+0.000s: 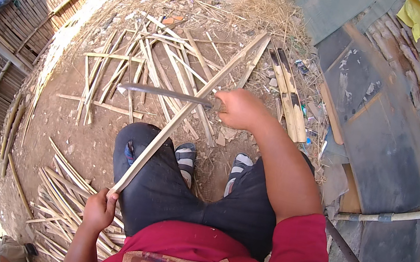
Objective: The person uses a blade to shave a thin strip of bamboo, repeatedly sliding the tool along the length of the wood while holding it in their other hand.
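**Splitting bamboo over your knee**

Holding the near end of a long bamboo strip (185, 112), your left hand (99, 210) has its grip closed around it; the strip slants across your left knee. Your right hand (242, 109) clasps a long blade (163, 92) crossing it, above scattered slats (138, 62) on the dirt ground (80, 136).

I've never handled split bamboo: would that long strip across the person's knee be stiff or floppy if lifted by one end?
Probably fairly stiff: the long bamboo strip runs nearly straight from the left hand out over the knee. It looks thin and narrow, so likely light, with some spring. Its flat shape suggests it would not roll.
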Demonstrator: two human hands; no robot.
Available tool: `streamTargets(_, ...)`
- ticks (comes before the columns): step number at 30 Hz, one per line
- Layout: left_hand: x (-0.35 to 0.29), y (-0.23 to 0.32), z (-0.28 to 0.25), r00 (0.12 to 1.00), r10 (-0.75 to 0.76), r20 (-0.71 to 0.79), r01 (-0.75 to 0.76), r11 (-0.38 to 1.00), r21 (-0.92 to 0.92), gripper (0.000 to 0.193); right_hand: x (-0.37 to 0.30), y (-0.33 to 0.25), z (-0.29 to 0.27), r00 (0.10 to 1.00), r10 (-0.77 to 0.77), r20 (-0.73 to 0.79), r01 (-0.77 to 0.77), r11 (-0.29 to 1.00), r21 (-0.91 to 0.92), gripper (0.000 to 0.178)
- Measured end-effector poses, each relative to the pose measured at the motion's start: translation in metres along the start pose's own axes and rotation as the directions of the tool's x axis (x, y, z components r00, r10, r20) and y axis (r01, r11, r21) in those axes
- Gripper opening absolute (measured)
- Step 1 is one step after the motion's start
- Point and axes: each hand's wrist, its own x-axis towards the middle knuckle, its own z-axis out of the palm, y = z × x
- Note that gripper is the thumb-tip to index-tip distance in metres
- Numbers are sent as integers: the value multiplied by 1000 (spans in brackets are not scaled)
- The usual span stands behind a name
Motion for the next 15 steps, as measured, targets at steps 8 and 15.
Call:
streamTargets(8,-7,15,10,990,-2,-142,48,947,318,36,5,96,-11,854,475,-214,-412,867,280,44)
streamTargets(15,-9,11,15,990,31,-138,7,964,266,35,-32,-3,-33,999,37,13,-38,999,35,48)
